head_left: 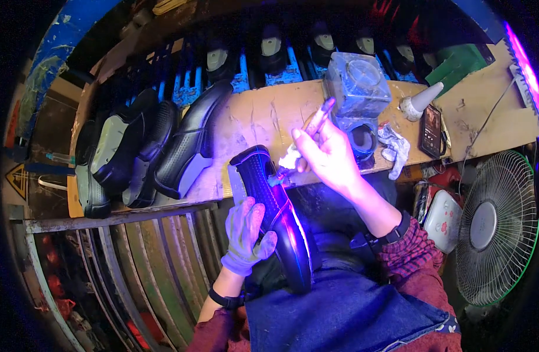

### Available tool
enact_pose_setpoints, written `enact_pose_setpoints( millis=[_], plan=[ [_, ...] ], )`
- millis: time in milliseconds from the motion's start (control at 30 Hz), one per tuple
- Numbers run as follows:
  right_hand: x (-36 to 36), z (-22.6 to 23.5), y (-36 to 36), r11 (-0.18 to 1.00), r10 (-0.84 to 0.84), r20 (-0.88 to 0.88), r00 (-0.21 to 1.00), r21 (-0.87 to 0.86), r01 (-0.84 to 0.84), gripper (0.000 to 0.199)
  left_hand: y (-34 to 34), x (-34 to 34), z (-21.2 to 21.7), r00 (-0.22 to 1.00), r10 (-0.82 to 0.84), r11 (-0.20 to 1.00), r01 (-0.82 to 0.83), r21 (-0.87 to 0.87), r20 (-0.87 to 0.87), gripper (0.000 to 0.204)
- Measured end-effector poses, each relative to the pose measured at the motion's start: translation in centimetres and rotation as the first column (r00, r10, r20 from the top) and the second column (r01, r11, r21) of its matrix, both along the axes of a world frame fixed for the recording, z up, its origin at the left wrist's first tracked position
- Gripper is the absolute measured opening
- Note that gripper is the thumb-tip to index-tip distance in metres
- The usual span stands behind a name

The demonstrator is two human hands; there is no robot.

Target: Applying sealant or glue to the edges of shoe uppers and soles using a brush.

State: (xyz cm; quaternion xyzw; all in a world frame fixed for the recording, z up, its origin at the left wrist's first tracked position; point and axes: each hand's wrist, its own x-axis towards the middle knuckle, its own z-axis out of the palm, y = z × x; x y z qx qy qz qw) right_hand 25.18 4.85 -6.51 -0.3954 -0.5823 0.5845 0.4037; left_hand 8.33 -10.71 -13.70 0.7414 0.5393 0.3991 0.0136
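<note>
A black shoe (275,205) rests on my lap, its toe pointing up toward the wooden bench (263,111). My left hand (249,232), in a light glove, grips the shoe's side near the middle. My bare right hand (328,155) holds a small brush (316,120) together with a white wad (290,158) against the shoe's edge near the toe. Purple light falls on the shoe's sole edge and my right wrist.
Several black shoes (158,146) lie in a row at the bench's left. A clear jar (357,88), a crumpled rag (395,149), a white cone (422,100) and a phone (432,129) sit on the bench. A fan (495,226) stands right. More shoes line the back rack.
</note>
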Motion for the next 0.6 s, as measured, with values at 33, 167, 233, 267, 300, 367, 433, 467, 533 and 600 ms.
enact_pose_setpoints(
  millis=[33,167,233,267,300,367,433,467,533,600],
  plan=[
    [-0.4,-0.1,0.6,0.997,-0.019,0.087,0.996,0.072,0.013,0.019,-0.1,0.0,0.1,1.000,0.000,1.000,0.000,-0.009,0.004,0.053],
    [-2.5,-1.0,4.5,0.973,-0.153,0.273,0.950,0.209,0.097,0.027,0.0,0.1,0.2,0.999,-0.012,1.000,0.012,-0.002,-0.034,0.054],
    [-3.1,-1.3,5.6,0.969,-0.192,0.287,0.938,0.209,0.134,0.030,0.1,0.1,0.3,1.000,-0.025,1.000,0.025,-0.001,-0.019,0.054],
    [-3.1,-1.4,5.5,0.970,-0.188,0.288,0.939,0.205,0.131,0.030,0.2,0.0,0.3,0.999,-0.043,0.999,0.043,0.006,-0.004,0.054],
    [-3.2,-1.3,5.3,0.980,-0.159,0.252,0.955,0.157,0.122,0.030,0.1,0.0,0.3,0.999,-0.035,0.999,0.035,0.000,-0.003,0.054],
    [-2.5,-0.7,4.5,0.997,-0.059,0.220,0.974,0.070,0.044,0.029,0.1,-0.1,0.3,0.999,-0.031,0.999,0.031,0.013,-0.019,0.054],
    [-1.7,-0.4,3.3,0.994,-0.013,0.245,0.969,0.104,-0.013,0.028,0.2,0.0,0.4,1.000,-0.026,1.000,0.026,0.007,-0.014,0.053],
    [-1.2,-0.2,2.7,0.987,0.032,0.269,0.963,0.141,-0.072,0.026,0.2,0.0,0.5,1.000,-0.020,1.000,0.020,0.005,-0.012,0.053],
    [-0.4,0.4,1.2,0.994,0.077,0.237,0.969,0.054,-0.092,0.022,0.3,0.2,0.7,1.000,-0.009,1.000,0.009,0.020,-0.016,0.052],
    [0.5,0.7,0.0,0.988,0.118,0.103,0.988,0.083,-0.127,0.015,0.5,0.4,0.8,1.000,0.005,0.999,-0.004,0.039,-0.022,0.051]
  ],
)
